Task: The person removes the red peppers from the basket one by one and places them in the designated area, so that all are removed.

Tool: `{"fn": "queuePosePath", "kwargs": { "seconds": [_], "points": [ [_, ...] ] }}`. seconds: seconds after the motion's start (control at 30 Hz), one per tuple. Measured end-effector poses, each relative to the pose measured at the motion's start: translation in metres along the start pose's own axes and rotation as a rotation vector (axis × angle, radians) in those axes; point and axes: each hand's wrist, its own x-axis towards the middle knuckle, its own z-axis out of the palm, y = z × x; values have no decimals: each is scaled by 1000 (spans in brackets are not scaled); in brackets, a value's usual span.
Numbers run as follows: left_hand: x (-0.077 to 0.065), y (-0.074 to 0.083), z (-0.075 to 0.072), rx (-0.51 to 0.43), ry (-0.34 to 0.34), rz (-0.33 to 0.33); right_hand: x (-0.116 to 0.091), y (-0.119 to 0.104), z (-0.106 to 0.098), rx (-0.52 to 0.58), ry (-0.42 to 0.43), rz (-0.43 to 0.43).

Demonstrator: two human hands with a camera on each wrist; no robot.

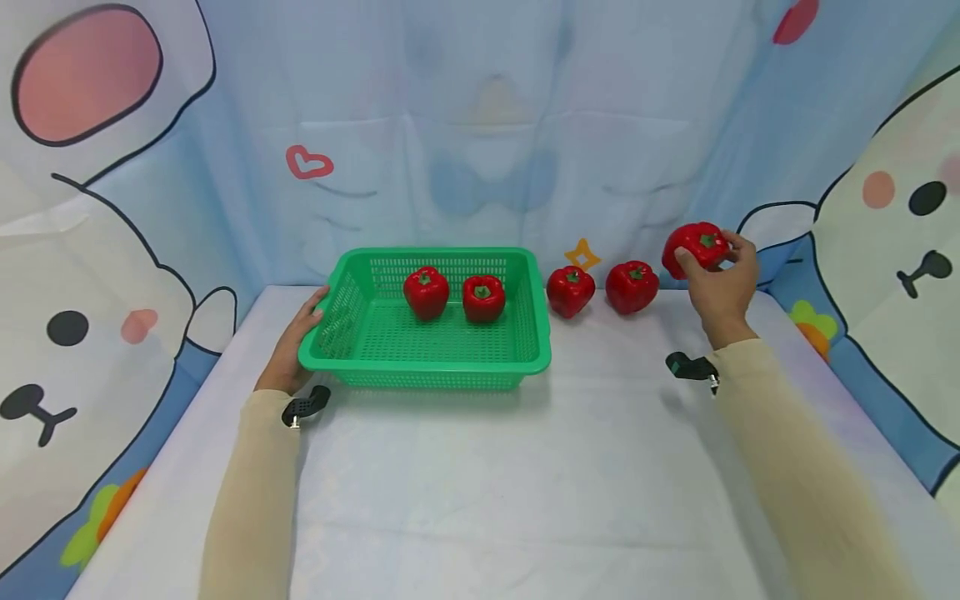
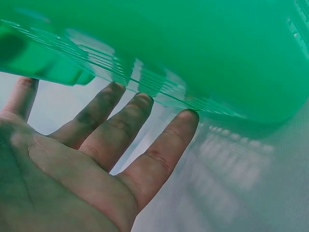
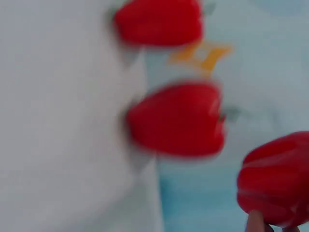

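Pepper [image 1: 697, 238] your right hand [image 1: 723, 287] is gripping at far right, basket [image 1: 427, 367] your left hand [image 1: 295, 342] is touching at left, fingers straight, apart.

In the right wrist feed I get only a blur of the two standing peppers [image 3: 176, 118], and the edge crops the held pepper [image 3: 275, 179]; my left feed cuts off the green basket [image 2: 193, 48]
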Motion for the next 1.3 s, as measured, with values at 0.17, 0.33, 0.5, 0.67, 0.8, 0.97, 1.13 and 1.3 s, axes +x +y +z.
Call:
{"fn": "queuePosePath", "kwargs": {
  "seconds": [0.17,0.33,0.5,0.67,0.8,0.97,1.13,1.3],
  "points": [
    [0,-1,-3,9,4,5,20,30,-8,-143,-57,113],
    [4,-3,0,14,-1,11,29,49,-8,-228,-111,175],
    [8,-5,2,13,-19,19,33,63,-7,-272,-148,206],
    [8,-7,-1,23,-18,26,33,68,-3,-308,-174,198],
    [5,-6,-5,22,-14,28,32,58,2,-340,-162,209],
    [6,-6,-4,23,-6,18,16,24,11,-301,-13,59],
    [5,-5,-4,27,1,11,-23,-24,34,-248,-96,-320],
    [5,-4,-2,34,4,8,-62,-63,68,-387,-529,-638]
  ]
}}
